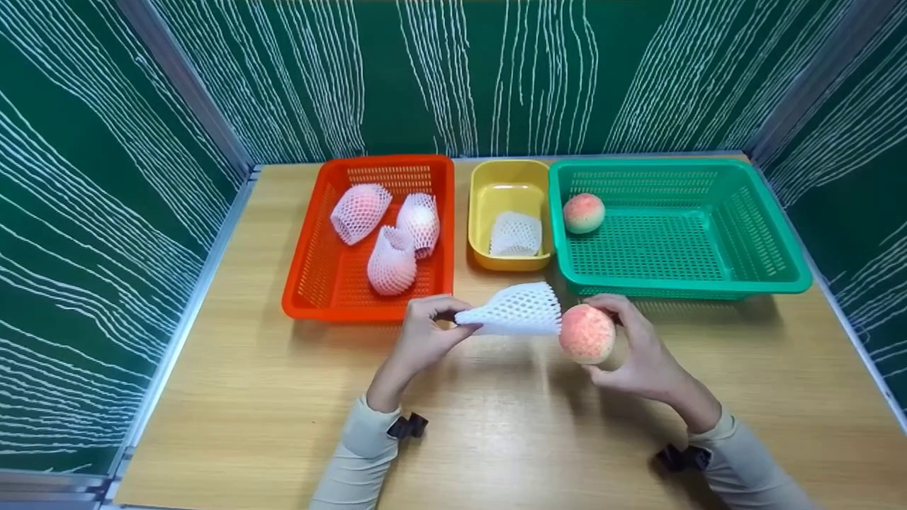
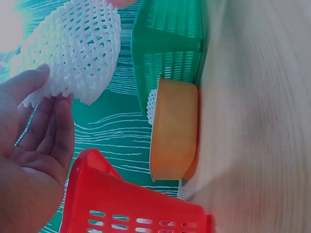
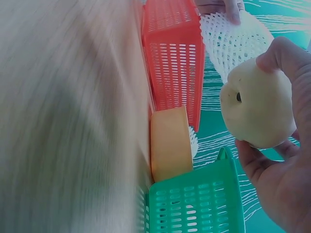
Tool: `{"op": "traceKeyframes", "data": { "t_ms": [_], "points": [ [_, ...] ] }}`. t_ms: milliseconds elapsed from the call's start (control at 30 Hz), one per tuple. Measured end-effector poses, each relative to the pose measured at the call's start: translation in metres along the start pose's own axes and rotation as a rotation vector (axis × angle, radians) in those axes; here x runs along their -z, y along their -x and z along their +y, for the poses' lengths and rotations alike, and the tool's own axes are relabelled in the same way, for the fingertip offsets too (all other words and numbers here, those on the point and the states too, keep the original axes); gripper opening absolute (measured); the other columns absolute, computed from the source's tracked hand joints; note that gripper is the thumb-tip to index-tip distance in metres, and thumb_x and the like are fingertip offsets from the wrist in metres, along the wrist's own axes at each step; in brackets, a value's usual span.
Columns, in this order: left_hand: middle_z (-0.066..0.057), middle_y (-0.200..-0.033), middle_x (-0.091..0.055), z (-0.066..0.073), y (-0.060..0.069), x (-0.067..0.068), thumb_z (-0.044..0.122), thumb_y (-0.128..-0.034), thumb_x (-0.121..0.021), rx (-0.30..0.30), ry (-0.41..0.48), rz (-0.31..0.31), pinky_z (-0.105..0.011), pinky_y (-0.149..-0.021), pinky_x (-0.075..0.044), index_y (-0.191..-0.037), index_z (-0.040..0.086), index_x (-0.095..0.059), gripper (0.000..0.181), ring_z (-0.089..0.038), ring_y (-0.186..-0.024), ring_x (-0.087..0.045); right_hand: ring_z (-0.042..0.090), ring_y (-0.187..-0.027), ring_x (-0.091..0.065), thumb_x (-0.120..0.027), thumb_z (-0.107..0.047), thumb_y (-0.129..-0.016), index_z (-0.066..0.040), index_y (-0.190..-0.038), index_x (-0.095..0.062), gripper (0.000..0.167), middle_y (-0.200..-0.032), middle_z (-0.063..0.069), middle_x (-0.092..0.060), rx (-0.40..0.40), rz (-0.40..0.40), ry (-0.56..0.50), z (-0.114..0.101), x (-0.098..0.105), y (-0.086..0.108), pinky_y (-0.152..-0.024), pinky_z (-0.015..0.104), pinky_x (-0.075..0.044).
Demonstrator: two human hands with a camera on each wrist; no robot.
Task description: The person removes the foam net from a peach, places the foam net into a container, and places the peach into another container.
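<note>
Between thumb and fingers, my left hand pinches one end of a white foam fruit net, which stretches out to the right above the table. My right hand grips a pink and cream peach by its sides, just at the net's wide end. In the right wrist view the pale underside of the peach shows a small dark hollow, and the net lies behind it. Whether peach and net touch is hard to tell. The left wrist view shows the net held at its edge by the left hand.
A red basket at the left holds several peaches in foam nets. The yellow bin in the middle contains a loose foam net. At the right, a green basket holds a bare peach. Green panels stand behind.
</note>
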State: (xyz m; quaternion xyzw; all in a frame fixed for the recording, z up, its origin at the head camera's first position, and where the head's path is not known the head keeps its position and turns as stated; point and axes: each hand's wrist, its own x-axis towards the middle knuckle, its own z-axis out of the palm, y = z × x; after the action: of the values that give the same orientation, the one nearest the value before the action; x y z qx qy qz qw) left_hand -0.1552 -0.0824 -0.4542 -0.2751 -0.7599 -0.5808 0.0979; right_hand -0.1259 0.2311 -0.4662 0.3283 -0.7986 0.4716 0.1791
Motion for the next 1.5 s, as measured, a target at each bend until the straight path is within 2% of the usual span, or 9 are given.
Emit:
{"op": "traceKeyframes", "data": {
  "t_ms": [100,233,467,533,667,833,967,1100,1500],
  "points": [
    [-0.007,-0.082,-0.071,0.001,-0.003,-0.001,-0.003,-0.0766,-0.079,0.000,0.000,0.025,-0.032,-0.064,-0.055,-0.087,-0.002,-0.074,0.012,-0.014,-0.071,-0.061,0.024,-0.106,-0.053,-0.084,0.008,-0.044,0.015,-0.119,-0.049,0.083,-0.115,0.023,-0.057,-0.007,-0.004,0.001,-0.001,0.001,-0.001,-0.093,0.021,-0.039],
    [-0.009,-0.081,-0.070,0.003,-0.007,-0.005,-0.005,-0.0765,-0.079,-0.008,-0.051,0.123,-0.032,-0.064,-0.056,-0.087,-0.003,-0.074,0.012,-0.015,-0.068,-0.061,0.023,-0.103,-0.054,-0.084,0.008,-0.044,0.015,-0.118,-0.050,0.083,-0.114,0.022,-0.058,-0.002,0.001,0.001,-0.002,0.003,-0.002,-0.090,0.021,-0.041],
    [-0.002,-0.087,-0.072,-0.028,-0.020,-0.016,0.012,-0.0800,-0.081,-0.038,-0.172,0.297,-0.025,-0.069,-0.055,-0.091,0.005,-0.076,0.014,-0.011,-0.071,-0.064,0.022,-0.102,-0.054,-0.084,0.008,-0.044,0.015,-0.118,-0.050,0.081,-0.113,0.022,-0.057,0.002,-0.002,-0.014,-0.002,0.005,-0.001,-0.088,0.023,-0.042],
    [-0.003,-0.085,-0.072,-0.026,-0.026,-0.018,0.009,-0.0795,-0.080,-0.051,-0.218,0.328,-0.024,-0.069,-0.055,-0.090,0.003,-0.076,0.013,-0.011,-0.072,-0.064,0.022,-0.102,-0.054,-0.084,0.007,-0.045,0.015,-0.118,-0.050,0.081,-0.113,0.022,-0.057,0.000,-0.009,-0.016,-0.002,0.005,-0.001,-0.088,0.023,-0.043],
    [-0.005,-0.082,-0.070,-0.025,-0.040,-0.024,0.004,-0.0803,-0.077,-0.092,-0.366,0.375,-0.025,-0.069,-0.055,-0.090,0.001,-0.075,0.010,-0.012,-0.071,-0.064,0.021,-0.102,-0.054,-0.085,0.005,-0.047,0.015,-0.119,-0.050,0.081,-0.114,0.022,-0.056,-0.003,-0.016,-0.020,0.000,0.005,0.001,-0.088,0.021,-0.043],
    [-0.007,-0.076,-0.069,-0.027,-0.058,-0.037,-0.004,-0.0754,-0.072,-0.195,-0.596,0.439,-0.027,-0.067,-0.054,-0.085,0.000,-0.075,0.011,-0.019,-0.069,-0.065,0.023,-0.101,-0.054,-0.086,0.006,-0.045,0.015,-0.118,-0.051,0.082,-0.113,0.022,-0.057,0.016,-0.021,-0.018,0.002,0.002,0.001,-0.087,0.020,-0.043],
    [-0.009,-0.079,-0.069,-0.032,-0.071,-0.049,-0.007,-0.0706,-0.073,-0.239,-0.738,0.446,-0.030,-0.068,-0.055,-0.085,0.000,-0.074,0.016,-0.023,-0.070,-0.066,0.025,-0.101,-0.054,-0.086,0.008,-0.043,0.015,-0.117,-0.051,0.083,-0.112,0.023,-0.057,0.030,-0.021,-0.018,0.004,0.000,0.002,-0.089,0.019,-0.042],
    [-0.008,-0.080,-0.069,-0.044,-0.081,-0.058,-0.008,-0.0712,-0.071,-0.222,-0.832,0.417,-0.032,-0.067,-0.055,-0.085,0.001,-0.072,0.016,-0.025,-0.070,-0.065,0.025,-0.101,-0.054,-0.087,0.007,-0.043,0.015,-0.117,-0.051,0.082,-0.112,0.023,-0.057,0.028,-0.020,-0.009,0.005,-0.001,0.004,-0.090,0.019,-0.042],
    [-0.010,-0.084,-0.068,-0.075,-0.106,-0.074,-0.007,-0.0760,-0.066,-0.132,-0.916,0.324,-0.030,-0.066,-0.055,-0.087,0.001,-0.072,0.015,-0.024,-0.072,-0.065,0.023,-0.103,-0.054,-0.087,0.005,-0.044,0.014,-0.117,-0.052,0.081,-0.113,0.021,-0.057,-0.012,-0.032,-0.013,0.008,-0.004,0.005,-0.090,0.019,-0.042]
  ]
}}
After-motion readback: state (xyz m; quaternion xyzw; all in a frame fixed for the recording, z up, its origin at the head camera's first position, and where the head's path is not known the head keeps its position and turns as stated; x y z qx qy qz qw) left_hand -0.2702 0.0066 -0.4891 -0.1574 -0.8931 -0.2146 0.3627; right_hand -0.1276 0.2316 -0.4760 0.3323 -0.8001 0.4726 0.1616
